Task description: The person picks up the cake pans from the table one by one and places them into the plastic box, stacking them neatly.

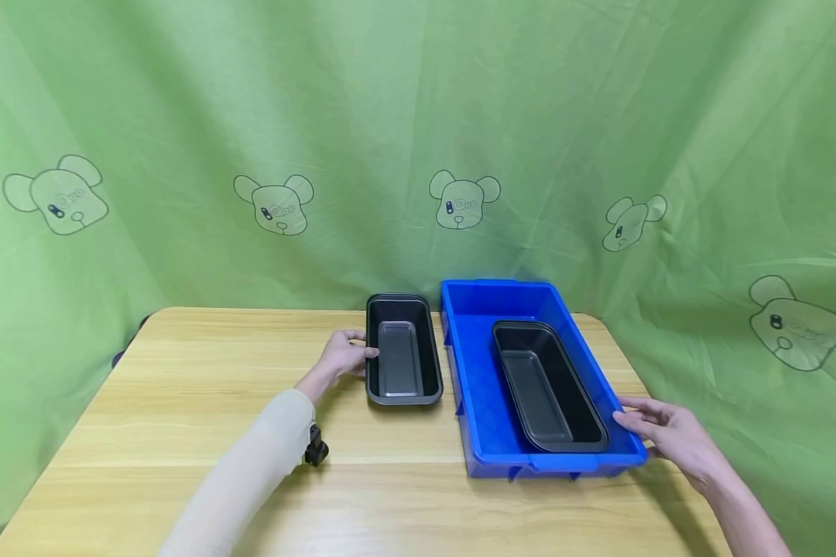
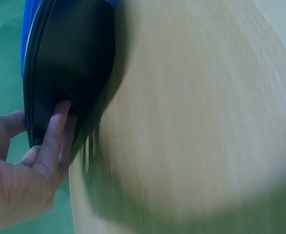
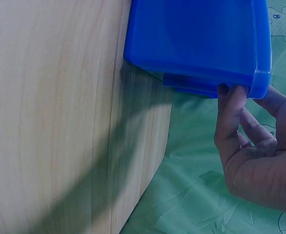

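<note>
A dark loaf pan (image 1: 400, 360) stands left of the blue plastic bin (image 1: 472, 433). My left hand (image 1: 344, 354) grips its left side, thumb over the rim and fingers along the outer wall, as the left wrist view shows on the pan (image 2: 74, 53) too. Inside the bin lies a second dark loaf pan (image 1: 546, 394), slightly slanted. At the bin's right front side, my right hand (image 1: 669, 435) pinches the rim. In the right wrist view its thumb is on the inner side of the bin (image 3: 196, 39) and its fingers are under the outer lip.
The wooden table (image 1: 202, 418) carries the bin and pans, with the bin near its right edge. A green curtain (image 1: 362, 139) with mouse-like drawings hangs behind and at both sides. A small black device (image 1: 316, 446) sits at the left wrist.
</note>
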Demonstrator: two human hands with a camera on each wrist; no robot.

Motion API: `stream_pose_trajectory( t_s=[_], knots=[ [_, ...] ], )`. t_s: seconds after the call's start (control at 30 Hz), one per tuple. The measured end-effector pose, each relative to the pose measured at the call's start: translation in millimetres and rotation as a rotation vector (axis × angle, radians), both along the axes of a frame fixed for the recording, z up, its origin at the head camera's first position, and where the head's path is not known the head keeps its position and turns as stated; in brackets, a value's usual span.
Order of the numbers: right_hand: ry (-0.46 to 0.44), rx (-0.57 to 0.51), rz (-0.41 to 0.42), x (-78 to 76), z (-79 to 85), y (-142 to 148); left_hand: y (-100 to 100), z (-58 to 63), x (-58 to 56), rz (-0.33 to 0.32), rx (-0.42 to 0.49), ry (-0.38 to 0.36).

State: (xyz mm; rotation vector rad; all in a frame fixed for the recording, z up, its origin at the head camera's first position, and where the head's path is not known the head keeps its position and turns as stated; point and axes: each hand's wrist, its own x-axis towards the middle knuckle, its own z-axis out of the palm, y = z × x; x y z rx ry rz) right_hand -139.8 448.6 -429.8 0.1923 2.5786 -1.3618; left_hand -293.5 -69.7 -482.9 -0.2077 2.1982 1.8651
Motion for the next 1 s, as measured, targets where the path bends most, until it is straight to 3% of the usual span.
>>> stream_pose_trajectory(
  t_s=[0.7, 1.0],
  knots=[
    [0.003, -0.006, -0.001, 0.3, 0.3, -1.3, 0.2, 3.1, 3.7, 0.005, 0.036, 0.010],
    [0.008, 0.004, 0.001, 0.3, 0.2, -0.6, -0.5, 2.9, 11.7, 0.020, 0.061, 0.004]
  ],
)
